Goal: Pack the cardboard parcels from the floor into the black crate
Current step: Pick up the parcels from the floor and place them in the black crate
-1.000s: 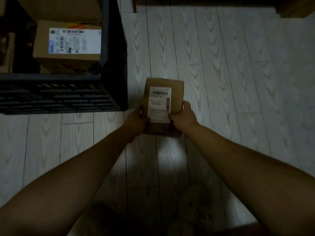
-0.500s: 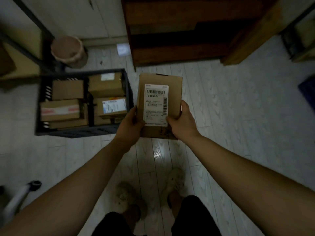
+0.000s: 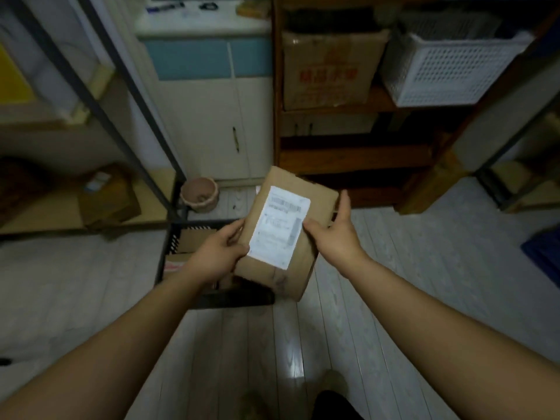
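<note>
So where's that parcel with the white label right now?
The parcel is centre frame, tilted, held off the floor between the left hand and right hand, just above the black crate's right side.

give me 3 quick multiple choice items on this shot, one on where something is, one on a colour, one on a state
1. Where is the black crate?
A. on the wooden shelf
B. on the floor below the held parcel
C. on the white cabinet

2. What colour is the basket on the wooden shelf?
A. white
B. red
C. green

3. How is the parcel held?
A. lying on the floor
B. in one hand only
C. in both hands, tilted

Key:
1 B: the black crate sits on the floor, partly hidden behind the parcel and the left hand.
2 A: the basket on the wooden shelf is white lattice.
3 C: the left hand and the right hand grip opposite edges, and the white label slants.
</note>
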Available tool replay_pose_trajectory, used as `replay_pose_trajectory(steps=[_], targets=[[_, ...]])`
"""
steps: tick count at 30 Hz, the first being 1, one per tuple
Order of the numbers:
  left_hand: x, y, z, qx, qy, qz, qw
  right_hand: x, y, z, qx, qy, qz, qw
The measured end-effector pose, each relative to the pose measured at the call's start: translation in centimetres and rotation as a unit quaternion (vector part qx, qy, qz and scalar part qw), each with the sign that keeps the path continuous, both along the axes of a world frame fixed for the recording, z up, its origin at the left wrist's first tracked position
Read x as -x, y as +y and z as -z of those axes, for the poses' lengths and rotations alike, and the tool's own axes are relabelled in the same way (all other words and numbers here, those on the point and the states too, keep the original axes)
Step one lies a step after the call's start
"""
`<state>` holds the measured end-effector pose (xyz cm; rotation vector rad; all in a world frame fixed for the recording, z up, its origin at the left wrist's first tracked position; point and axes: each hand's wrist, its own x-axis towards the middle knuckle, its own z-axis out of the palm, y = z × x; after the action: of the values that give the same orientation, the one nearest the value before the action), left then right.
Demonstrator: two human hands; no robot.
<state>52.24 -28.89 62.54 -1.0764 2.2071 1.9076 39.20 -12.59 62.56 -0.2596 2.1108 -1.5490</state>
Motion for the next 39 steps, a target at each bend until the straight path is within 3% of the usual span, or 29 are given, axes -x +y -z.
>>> replay_pose_trajectory(steps=[3,5,8,11,16,20,28,39], targets=[[-0.1,-2.0,-2.3,0.018,-0.013,-0.001,1.0,1.2,-0.9,-1.6,0.002,-0.004,0.011,1.0],[-0.1,-2.9,-3.3,0.026,-0.005,-0.061,0.998,1.8,-1.7,-2.2,0.028,-0.023,0.016,0.999],[-0.3,-3.4,-3.8,-0.041,0.016,-0.18,0.983,2.6,-3.5,-2.9,0.091,-0.096,0.052,0.99],[-0.3,-3.2,-4.0,-0.084,0.032,-0.211,0.973,2.8,-5.8,-3.0,0.127,-0.135,0.048,0.981],[-1.4,-6.1,-4.7,0.036,0.044,-0.274,0.96,1.8,-8.6,-2.8,0.032,-0.041,-0.013,0.999],[-2.9,-10.4,-5.2,0.088,0.067,-0.309,0.945,0.7,-12.0,-2.8,0.01,0.024,-0.082,0.996],[-5.6,-22.8,-3.9,0.082,0.071,-0.259,0.96,-2.9,-22.4,-1.3,-0.019,0.074,-0.106,0.991],[-3.9,-32.2,-0.1,0.124,-0.025,-0.107,0.986,-4.9,-29.9,3.4,-0.122,0.069,-0.083,0.987]])
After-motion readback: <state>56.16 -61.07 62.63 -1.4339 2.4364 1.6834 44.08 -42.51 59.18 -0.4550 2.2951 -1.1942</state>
